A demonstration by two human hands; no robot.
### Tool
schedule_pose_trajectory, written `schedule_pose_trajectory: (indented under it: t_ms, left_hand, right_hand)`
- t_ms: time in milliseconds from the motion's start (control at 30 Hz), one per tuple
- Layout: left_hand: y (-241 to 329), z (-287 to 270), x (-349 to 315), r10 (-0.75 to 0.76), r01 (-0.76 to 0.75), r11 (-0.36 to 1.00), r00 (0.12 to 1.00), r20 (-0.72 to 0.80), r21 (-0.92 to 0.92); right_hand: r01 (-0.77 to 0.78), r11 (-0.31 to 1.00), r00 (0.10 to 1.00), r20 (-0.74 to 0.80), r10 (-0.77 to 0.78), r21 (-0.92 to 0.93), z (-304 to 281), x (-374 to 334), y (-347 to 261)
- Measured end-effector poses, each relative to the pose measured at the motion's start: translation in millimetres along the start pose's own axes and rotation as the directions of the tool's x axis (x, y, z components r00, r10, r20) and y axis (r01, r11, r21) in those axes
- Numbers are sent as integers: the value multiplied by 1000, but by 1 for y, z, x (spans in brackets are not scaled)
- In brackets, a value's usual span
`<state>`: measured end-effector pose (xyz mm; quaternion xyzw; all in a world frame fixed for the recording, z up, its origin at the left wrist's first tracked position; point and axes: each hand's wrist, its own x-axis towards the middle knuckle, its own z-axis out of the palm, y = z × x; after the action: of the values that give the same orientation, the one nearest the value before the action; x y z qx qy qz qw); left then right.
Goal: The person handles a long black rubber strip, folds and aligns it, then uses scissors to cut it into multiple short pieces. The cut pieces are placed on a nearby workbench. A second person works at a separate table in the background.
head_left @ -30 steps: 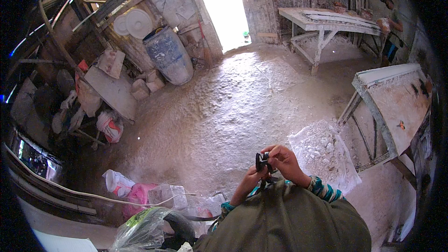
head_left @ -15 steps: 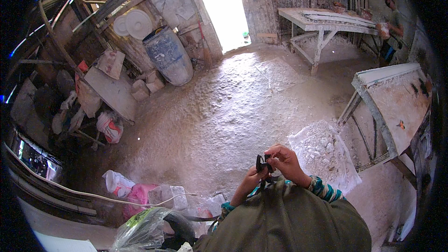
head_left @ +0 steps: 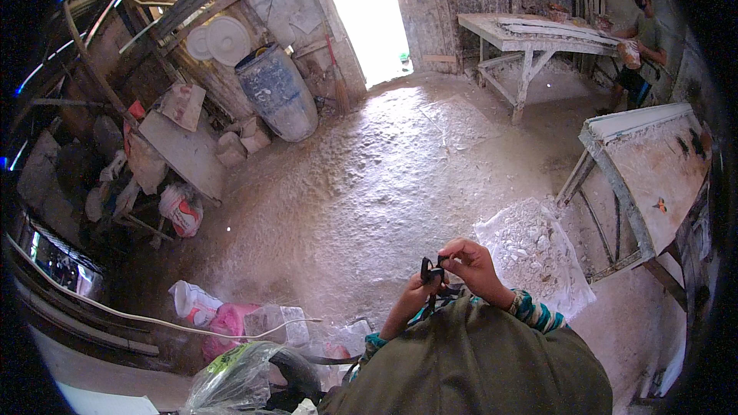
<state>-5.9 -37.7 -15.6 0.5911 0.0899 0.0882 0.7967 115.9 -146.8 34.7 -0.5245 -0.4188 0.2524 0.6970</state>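
Close in front of my body, both hands are at a black strap (head_left: 427,267) with a small dark end piece that may be a buckle. My left hand (head_left: 417,297) is closed around its lower part, and a loop stands up above the fingers. Thumb and fingertips of my right hand (head_left: 473,270) pinch the dark end at the strap's right side. More black strap hangs below the hands against my dark olive garment (head_left: 477,361). What lies inside the left fingers is hidden.
A white sheet (head_left: 569,277) heaped with pale rubble lies right of my hands. Beyond it stands a plaster-smeared table (head_left: 653,177). Plastic bags (head_left: 231,323) and a pale cable (head_left: 154,320) are at lower left. A blue drum (head_left: 280,92) and a person (head_left: 644,38) are farther off.
My right hand has shifted slightly right, drawing its fingertips a little apart from my left hand. The person at the far table has moved an arm and leaned toward it.
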Motion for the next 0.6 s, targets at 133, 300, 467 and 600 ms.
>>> schedule_pose_trajectory:
  t_ms: [133, 300, 467, 600]
  left_hand:
    - [-4, -4, 1, 16, -15, 999, 1000, 25, -39]
    - [4, -3, -2, -35, 35, 999, 999, -13, -1]
    - [3, -4, -2, -43, 44, 998, 998, -37, 34]
    - [5, -4, -1, -40, 41, 998, 999, -16, 41]
  right_hand:
    - [-66, 996, 998, -7, 66, 56, 4, 0, -10]
    - [-103, 995, 991, 82, 101, 17, -4, 2, -12]
    - [-145, 988, 986, 89, 141, 48, -5, 3, -16]
    - [-179, 978, 981, 96, 170, 105, -8, 2, -12]
